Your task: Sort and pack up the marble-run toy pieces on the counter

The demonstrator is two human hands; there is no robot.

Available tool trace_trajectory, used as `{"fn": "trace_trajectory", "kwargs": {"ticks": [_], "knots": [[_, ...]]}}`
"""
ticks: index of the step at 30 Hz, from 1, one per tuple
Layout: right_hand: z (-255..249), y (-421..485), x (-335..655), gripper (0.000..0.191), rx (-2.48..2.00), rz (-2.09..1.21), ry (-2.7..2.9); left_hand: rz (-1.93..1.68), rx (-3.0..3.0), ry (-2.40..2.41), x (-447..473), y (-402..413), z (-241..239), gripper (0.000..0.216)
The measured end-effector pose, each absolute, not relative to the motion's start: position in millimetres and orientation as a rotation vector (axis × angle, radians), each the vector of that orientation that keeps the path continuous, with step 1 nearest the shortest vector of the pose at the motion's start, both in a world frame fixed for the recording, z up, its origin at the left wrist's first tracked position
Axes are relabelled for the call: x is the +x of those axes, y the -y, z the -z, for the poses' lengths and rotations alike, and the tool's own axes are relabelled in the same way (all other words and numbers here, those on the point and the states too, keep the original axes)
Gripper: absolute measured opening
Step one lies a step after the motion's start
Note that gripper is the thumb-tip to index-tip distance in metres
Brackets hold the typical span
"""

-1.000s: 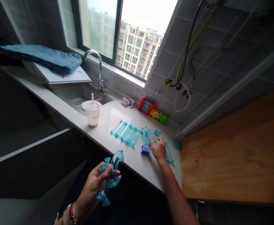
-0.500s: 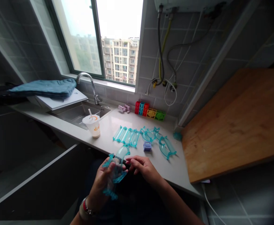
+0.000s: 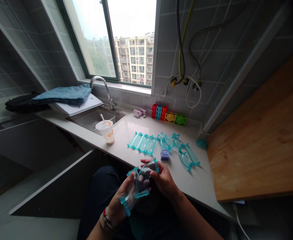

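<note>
My left hand (image 3: pixel 122 200) and my right hand (image 3: pixel 163 178) both grip clear teal plastic track pieces (image 3: pixel 138 183), held together in front of the counter edge. On the white counter (image 3: pixel 199 186) lie more teal track pieces: a row of straight ones (image 3: pixel 142 143) and curved ones (image 3: pixel 186 155). A small blue-purple cube (image 3: pixel 165 154) sits between them, just beyond my right hand.
A lidded paper cup with a straw (image 3: pixel 107 130) stands near the sink (image 3: pixel 93 116) and tap (image 3: pixel 103 85). Coloured blocks (image 3: pixel 168 115) line the tiled wall. A wooden board (image 3: pixel 259 146) lies to the right. Folded blue cloth (image 3: pixel 63 94) rests on a white board at left.
My right hand left the pieces on the counter and came back to grip the track pieces held in my left hand. The view shifted as my head moved.
</note>
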State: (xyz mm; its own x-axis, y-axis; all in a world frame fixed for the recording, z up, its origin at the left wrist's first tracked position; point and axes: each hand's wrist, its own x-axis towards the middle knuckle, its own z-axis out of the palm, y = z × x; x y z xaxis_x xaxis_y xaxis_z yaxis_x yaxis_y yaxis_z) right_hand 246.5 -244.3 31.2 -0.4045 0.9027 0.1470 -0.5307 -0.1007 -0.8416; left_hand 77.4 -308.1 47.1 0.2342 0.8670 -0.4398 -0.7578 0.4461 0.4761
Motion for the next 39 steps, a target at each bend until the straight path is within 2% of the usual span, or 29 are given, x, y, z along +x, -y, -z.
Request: {"fn": "trace_trajectory", "kwargs": {"ticks": [2, 9, 14, 20, 29, 31, 35, 36, 39], "knots": [[-32, 240, 250, 0.045, -0.517, -1.658, 1.054, -1.166, 0.292, -0.787, 78, 304, -48, 0.033], [-44, 206, 271, 0.041, -0.72, -1.497, 1.117, -1.362, 0.858, -1.147, 72, 241, -67, 0.044], [-74, 168, 289, 0.037, -0.934, -1.17, 1.287, -1.262, 1.098, -0.896, 88, 172, -93, 0.04], [-114, 139, 305, 0.034, -0.952, -0.951, 1.296, -1.261, 1.397, -0.667, 124, 114, -117, 0.025], [-108, 127, 329, 0.037, -1.039, -0.664, 1.494, -1.108, 1.479, -0.493, 120, 75, -95, 0.024], [-99, 126, 333, 0.038, -1.02, -0.663, 1.556, -1.099, 1.48, -0.516, 113, 72, -89, 0.032], [-73, 123, 335, 0.041, -0.999, -0.694, 1.562, -1.125, 1.553, -0.537, 108, 69, -82, 0.076], [-66, 123, 336, 0.042, -1.0, -0.697, 1.549, -1.123, 1.6, -0.532, 110, 68, -81, 0.079], [-45, 124, 341, 0.045, -1.01, -0.677, 1.505, -1.111, 1.734, -0.532, 120, 68, -81, 0.066]]}}
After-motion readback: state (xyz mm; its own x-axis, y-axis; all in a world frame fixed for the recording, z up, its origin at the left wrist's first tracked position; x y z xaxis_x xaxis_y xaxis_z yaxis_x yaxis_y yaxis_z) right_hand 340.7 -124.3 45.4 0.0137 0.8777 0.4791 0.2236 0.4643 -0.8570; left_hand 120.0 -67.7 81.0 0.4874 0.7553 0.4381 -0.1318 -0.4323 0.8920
